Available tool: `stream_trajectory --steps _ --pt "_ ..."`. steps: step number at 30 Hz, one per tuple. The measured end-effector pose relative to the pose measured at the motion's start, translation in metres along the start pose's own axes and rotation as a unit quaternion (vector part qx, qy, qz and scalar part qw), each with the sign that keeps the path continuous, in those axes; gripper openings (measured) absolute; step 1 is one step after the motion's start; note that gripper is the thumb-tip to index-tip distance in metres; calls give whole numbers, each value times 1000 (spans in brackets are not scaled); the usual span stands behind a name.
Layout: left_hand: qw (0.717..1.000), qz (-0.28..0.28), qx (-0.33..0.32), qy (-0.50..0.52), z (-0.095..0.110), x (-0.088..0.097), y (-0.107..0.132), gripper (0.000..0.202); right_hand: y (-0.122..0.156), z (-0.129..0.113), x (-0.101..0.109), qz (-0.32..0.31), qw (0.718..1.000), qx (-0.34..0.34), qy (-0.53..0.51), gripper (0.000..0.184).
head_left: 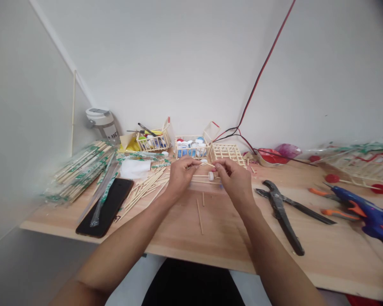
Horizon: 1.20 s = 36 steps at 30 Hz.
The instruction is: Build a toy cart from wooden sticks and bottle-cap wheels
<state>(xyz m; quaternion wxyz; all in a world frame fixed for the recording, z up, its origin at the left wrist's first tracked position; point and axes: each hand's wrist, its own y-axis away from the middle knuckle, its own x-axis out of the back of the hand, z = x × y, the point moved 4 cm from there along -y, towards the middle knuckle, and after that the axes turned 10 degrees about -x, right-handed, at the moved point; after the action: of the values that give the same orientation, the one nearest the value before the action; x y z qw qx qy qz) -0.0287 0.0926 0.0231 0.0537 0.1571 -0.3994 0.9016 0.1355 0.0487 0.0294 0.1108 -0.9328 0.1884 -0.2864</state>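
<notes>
As I watch, hands: left hand (180, 175), right hand (233, 180) pinch one stick (210, 164).
Stick, twelve o'clock: snaps if I over-bend.

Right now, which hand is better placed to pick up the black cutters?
The right hand. The black cutters lie on the table just to its right, while the left hand sits farther off and would have to cross over. Both hands pinch the thin stick.

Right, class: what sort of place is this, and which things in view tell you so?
Probably a home craft or hobby desk: a blue hot-glue gun, black-handled cutting pliers and bundles of wrapped wooden sticks lie on the pale wooden tabletop.
</notes>
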Motion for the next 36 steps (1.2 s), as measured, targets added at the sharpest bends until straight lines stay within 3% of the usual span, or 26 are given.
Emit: stream_trajectory --steps 7,11,19,36 --pt "1000 -6 5 -18 1 1 -1 21 -3 3 -1 -23 998 15 55 25" --pt "1000 -8 -2 -21 1 1 0 22 -4 7 -3 -39 999 -12 22 33" --pt "1000 -7 -16 -21 3 0 0 19 -4 5 -4 -26 1000 2 11 22" --pt "1000 2 -23 7 6 0 1 19 -3 3 -2 -53 997 17 44 25"
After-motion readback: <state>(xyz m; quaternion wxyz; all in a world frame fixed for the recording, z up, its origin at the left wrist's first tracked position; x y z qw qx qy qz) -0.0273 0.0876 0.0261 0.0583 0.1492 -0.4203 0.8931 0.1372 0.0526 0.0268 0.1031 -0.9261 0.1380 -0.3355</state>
